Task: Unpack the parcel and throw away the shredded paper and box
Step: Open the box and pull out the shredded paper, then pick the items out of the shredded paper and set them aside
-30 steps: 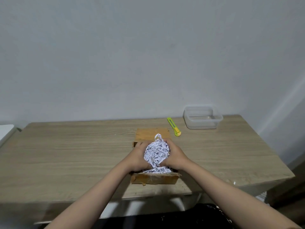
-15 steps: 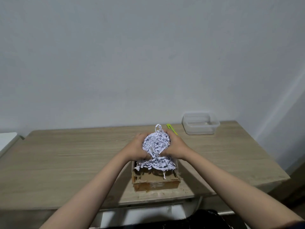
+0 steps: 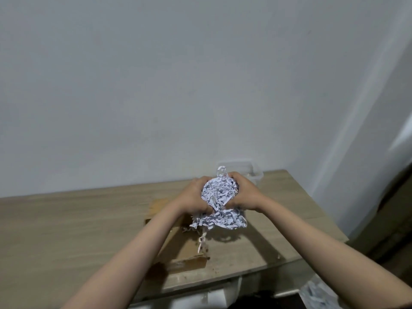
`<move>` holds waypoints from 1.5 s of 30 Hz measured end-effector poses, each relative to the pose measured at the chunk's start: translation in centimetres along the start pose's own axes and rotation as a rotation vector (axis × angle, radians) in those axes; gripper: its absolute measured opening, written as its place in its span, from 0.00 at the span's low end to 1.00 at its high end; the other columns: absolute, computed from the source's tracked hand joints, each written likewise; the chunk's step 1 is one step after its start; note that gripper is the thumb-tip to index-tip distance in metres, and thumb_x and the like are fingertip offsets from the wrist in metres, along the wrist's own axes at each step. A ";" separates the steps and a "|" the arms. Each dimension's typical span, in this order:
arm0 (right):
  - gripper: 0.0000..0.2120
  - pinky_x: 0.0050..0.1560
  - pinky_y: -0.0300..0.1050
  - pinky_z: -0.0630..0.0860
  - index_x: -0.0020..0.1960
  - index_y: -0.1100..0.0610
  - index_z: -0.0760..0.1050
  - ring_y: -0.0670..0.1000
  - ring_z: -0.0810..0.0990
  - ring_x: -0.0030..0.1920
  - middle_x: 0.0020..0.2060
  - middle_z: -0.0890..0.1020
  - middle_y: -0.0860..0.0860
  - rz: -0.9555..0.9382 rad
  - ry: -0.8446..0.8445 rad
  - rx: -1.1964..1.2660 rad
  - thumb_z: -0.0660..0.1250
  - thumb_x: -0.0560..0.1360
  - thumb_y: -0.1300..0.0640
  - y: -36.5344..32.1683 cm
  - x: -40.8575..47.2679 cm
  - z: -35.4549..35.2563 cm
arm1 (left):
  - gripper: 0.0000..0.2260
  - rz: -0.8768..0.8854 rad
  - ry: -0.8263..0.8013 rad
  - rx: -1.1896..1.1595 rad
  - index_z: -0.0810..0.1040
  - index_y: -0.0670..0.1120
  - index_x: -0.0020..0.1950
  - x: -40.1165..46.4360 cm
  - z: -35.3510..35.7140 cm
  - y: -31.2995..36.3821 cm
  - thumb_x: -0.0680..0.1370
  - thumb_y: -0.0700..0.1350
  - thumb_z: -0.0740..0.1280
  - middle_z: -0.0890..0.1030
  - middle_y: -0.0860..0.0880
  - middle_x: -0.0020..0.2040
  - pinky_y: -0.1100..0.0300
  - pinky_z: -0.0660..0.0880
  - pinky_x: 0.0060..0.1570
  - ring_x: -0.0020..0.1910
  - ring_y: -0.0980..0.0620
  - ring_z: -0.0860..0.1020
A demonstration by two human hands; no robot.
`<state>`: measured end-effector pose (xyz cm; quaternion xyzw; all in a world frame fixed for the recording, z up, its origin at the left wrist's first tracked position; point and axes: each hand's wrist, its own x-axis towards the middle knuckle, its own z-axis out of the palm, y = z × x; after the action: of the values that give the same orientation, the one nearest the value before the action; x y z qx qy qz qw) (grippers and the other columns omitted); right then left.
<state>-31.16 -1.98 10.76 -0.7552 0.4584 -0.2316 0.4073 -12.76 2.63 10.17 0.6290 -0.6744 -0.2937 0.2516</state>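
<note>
A bundle of white shredded paper [image 3: 219,197] with dark print is held in the air between both hands. My left hand [image 3: 192,196] grips its left side and my right hand [image 3: 242,195] grips its right side. Loose strips hang down from the bundle. Below and to the left, the open brown cardboard box [image 3: 185,248] lies on the wooden table [image 3: 66,230], partly hidden by my left forearm. A few strips trail over the box.
A clear plastic container [image 3: 254,175] stands at the back of the table, mostly behind my right hand. The table's right edge runs close to the wall. Something holding more shredded paper [image 3: 318,295] shows at the bottom right, below the table.
Both hands have lifted the paper bundle out of the box and carried it up and to the right. The view has shifted, so the box now sits to the left.
</note>
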 end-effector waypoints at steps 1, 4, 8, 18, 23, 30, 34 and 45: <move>0.37 0.52 0.44 0.75 0.63 0.54 0.67 0.49 0.77 0.52 0.50 0.77 0.48 0.011 -0.002 0.004 0.77 0.57 0.67 0.9 -0.2 -0.8 | 0.39 0.003 -0.005 -0.006 0.70 0.48 0.66 0.5 1.0 0.6 0.55 0.43 0.74 0.75 0.44 0.59 0.53 0.74 0.58 0.57 0.46 0.76; 0.38 0.54 0.44 0.75 0.63 0.55 0.67 0.50 0.78 0.53 0.51 0.78 0.49 0.049 -0.019 0.005 0.77 0.57 0.68 3.9 -0.8 -3.0 | 0.40 -0.026 -0.032 -0.025 0.71 0.49 0.65 2.0 4.2 1.9 0.52 0.46 0.72 0.77 0.45 0.59 0.51 0.76 0.56 0.56 0.46 0.77; 0.39 0.56 0.45 0.76 0.64 0.56 0.67 0.51 0.78 0.55 0.53 0.78 0.51 0.088 -0.061 0.018 0.77 0.56 0.69 8.1 -0.9 -5.0 | 0.39 -0.073 -0.061 -0.045 0.69 0.50 0.67 3.6 8.5 2.9 0.57 0.41 0.76 0.75 0.47 0.60 0.51 0.78 0.53 0.56 0.47 0.77; 0.38 0.46 0.34 0.74 0.62 0.55 0.69 0.49 0.78 0.50 0.50 0.79 0.50 0.175 -0.193 0.063 0.78 0.55 0.69 16.8 -0.4 -6.4 | 0.37 -0.212 -0.080 -0.075 0.72 0.48 0.65 5.9 16.9 3.1 0.56 0.41 0.76 0.77 0.46 0.58 0.54 0.76 0.56 0.56 0.47 0.78; 0.39 0.49 0.37 0.73 0.64 0.55 0.69 0.50 0.78 0.54 0.53 0.79 0.50 0.168 -0.205 0.074 0.78 0.56 0.68 18.4 -0.2 -6.7 | 0.42 -0.253 -0.056 0.024 0.62 0.50 0.74 6.0 18.2 2.9 0.62 0.45 0.75 0.68 0.44 0.71 0.60 0.62 0.70 0.69 0.48 0.67; 0.33 0.60 0.39 0.70 0.67 0.51 0.68 0.46 0.73 0.57 0.59 0.69 0.45 0.070 -0.001 0.016 0.76 0.65 0.57 18.3 -1.6 -8.6 | 0.46 -0.306 0.083 0.220 0.47 0.55 0.77 4.0 17.6 3.3 0.68 0.58 0.73 0.44 0.50 0.78 0.43 0.53 0.74 0.76 0.41 0.49; 0.09 0.53 0.36 0.73 0.51 0.51 0.78 0.42 0.75 0.50 0.47 0.76 0.45 -0.180 0.157 -0.104 0.70 0.71 0.58 18.3 -3.8 -7.1 | 0.31 -0.049 0.144 0.247 0.56 0.57 0.75 2.5 19.9 3.4 0.75 0.56 0.63 0.52 0.53 0.78 0.44 0.55 0.74 0.75 0.46 0.53; 0.12 0.52 0.41 0.70 0.55 0.45 0.78 0.46 0.70 0.52 0.44 0.72 0.41 -0.224 -0.023 -0.312 0.67 0.72 0.48 22.9 -4.6 -6.8 | 0.28 -0.280 0.043 0.469 0.42 0.64 0.74 1.6 21.3 1.2 0.79 0.60 0.53 0.45 0.50 0.79 0.39 0.47 0.72 0.77 0.44 0.46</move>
<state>-49.80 -6.40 -4.30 -0.8581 0.3973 -0.1927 0.2621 -28.82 2.73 -3.93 0.7631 -0.6252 -0.1478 0.0702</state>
